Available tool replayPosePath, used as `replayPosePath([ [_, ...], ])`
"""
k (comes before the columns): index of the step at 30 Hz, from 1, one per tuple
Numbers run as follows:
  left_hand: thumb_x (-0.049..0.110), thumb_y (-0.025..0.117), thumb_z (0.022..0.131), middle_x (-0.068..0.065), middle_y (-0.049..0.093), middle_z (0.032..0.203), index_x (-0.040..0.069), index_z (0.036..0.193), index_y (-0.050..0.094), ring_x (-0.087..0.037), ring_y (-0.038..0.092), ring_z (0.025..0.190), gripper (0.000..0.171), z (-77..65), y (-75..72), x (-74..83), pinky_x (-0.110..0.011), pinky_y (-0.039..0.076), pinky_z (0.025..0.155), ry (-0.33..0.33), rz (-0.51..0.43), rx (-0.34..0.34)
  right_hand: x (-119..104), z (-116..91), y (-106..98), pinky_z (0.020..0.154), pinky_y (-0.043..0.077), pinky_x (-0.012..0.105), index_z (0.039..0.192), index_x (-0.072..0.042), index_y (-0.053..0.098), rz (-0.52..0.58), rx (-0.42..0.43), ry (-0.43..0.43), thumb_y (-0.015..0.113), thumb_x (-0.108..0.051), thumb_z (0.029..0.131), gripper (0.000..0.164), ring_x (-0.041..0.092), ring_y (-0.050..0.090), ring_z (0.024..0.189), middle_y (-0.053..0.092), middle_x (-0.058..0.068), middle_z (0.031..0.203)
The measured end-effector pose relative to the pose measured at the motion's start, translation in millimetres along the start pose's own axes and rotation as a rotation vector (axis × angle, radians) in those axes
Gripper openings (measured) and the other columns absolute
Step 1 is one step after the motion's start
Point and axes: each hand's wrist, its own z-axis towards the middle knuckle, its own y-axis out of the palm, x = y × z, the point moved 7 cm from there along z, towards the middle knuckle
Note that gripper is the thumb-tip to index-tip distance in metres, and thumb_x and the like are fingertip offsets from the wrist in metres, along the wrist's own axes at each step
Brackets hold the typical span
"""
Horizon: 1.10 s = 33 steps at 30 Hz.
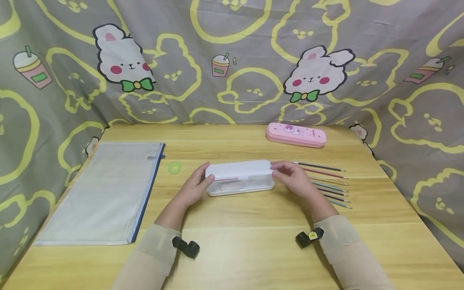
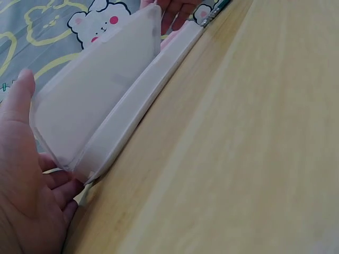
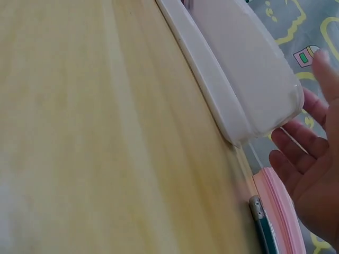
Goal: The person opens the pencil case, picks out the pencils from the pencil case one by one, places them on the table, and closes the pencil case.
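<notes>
A white pencil case (image 1: 239, 187) lies on the table with its lid (image 1: 237, 168) tilted partly up. Through its translucent front a pale shape shows, too blurred to name. My left hand (image 1: 192, 187) holds the case's left end, thumb at the lid's front corner. In the left wrist view, its other fingers (image 2: 61, 182) bend round the end near the hinge. At the opposite end, my right hand (image 1: 295, 179) touches the lid with loosely bent fingers (image 3: 294, 148). The right thumb stands away from the lid in the right wrist view.
Several pencils (image 1: 328, 189) lie in a row, partly behind my right hand. A pink pencil case (image 1: 296, 135) sits at the back right. To the left are a green ring (image 1: 174, 168) and a mesh zip pouch (image 1: 105, 193). A patterned curtain (image 1: 250, 52) surrounds the table.
</notes>
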Motion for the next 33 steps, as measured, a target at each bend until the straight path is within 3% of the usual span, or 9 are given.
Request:
replayPosePath([
  [4, 0.043, 0.052, 0.099, -0.019, 0.021, 0.162, 0.005, 0.156, 0.020, -0.036, 0.024, 0.149, 0.076, -0.3, 1.0, -2.8, -0.047, 0.021, 0.122, -0.026, 0.015, -0.003, 0, 2, 4, 0.109, 0.043, 0.035, 0.104, 0.005, 0.064, -0.007, -0.006, 0.011, 0.067, -0.015, 0.092, 0.023, 0.038, 0.053, 0.126, 0.055, 0.022, 0.136],
  [7, 0.043, 0.061, 0.094, -0.017, 0.019, 0.163, 0.007, 0.156, 0.020, -0.034, 0.020, 0.151, 0.083, 0.3, 1.4, -5.4, -0.047, 0.018, 0.123, -0.046, 0.040, -0.003, 3, 4, 8, 0.114, 0.035, 0.052, 0.105, 0.004, 0.063, -0.007, -0.028, 0.020, 0.072, -0.012, 0.088, 0.025, 0.042, 0.050, 0.130, 0.052, 0.023, 0.138],
  [12, 0.043, 0.072, 0.086, -0.016, 0.019, 0.163, 0.006, 0.156, 0.021, -0.034, 0.018, 0.151, 0.095, 1.3, -0.6, -6.5, -0.047, 0.015, 0.124, -0.059, 0.071, 0.009, 6, 5, 14, 0.119, 0.026, 0.052, 0.129, 0.001, 0.059, -0.042, -0.089, 0.041, 0.073, -0.012, 0.086, 0.048, 0.042, 0.037, 0.141, 0.040, 0.024, 0.151],
  [17, 0.044, 0.075, 0.083, -0.017, 0.020, 0.162, 0.005, 0.156, 0.022, -0.035, 0.019, 0.151, 0.098, 1.1, -2.2, -7.1, -0.047, 0.016, 0.124, -0.070, 0.092, 0.010, 9, 6, 19, 0.121, 0.021, 0.049, 0.144, 0.001, 0.045, -0.090, -0.136, 0.084, 0.073, -0.018, 0.088, 0.066, 0.040, 0.026, 0.147, 0.025, 0.023, 0.159],
  [24, 0.044, 0.074, 0.084, -0.018, 0.023, 0.162, 0.004, 0.155, 0.024, -0.035, 0.021, 0.150, 0.096, 1.2, -2.3, -7.0, -0.046, 0.017, 0.123, -0.063, 0.126, 0.011, 13, 7, 23, 0.121, 0.023, 0.047, 0.150, -0.002, 0.035, -0.148, -0.154, 0.123, 0.074, -0.025, 0.087, 0.078, 0.036, 0.027, 0.147, 0.026, 0.019, 0.160],
  [33, 0.039, 0.076, 0.084, -0.017, 0.022, 0.162, 0.003, 0.155, 0.024, -0.034, 0.020, 0.150, 0.096, 2.6, -1.5, -7.1, -0.046, 0.017, 0.124, -0.062, 0.122, 0.008, 13, 6, 25, 0.121, 0.023, 0.047, 0.151, -0.001, 0.033, -0.159, -0.154, 0.125, 0.075, -0.025, 0.086, 0.081, 0.035, 0.026, 0.148, 0.028, 0.017, 0.159],
])
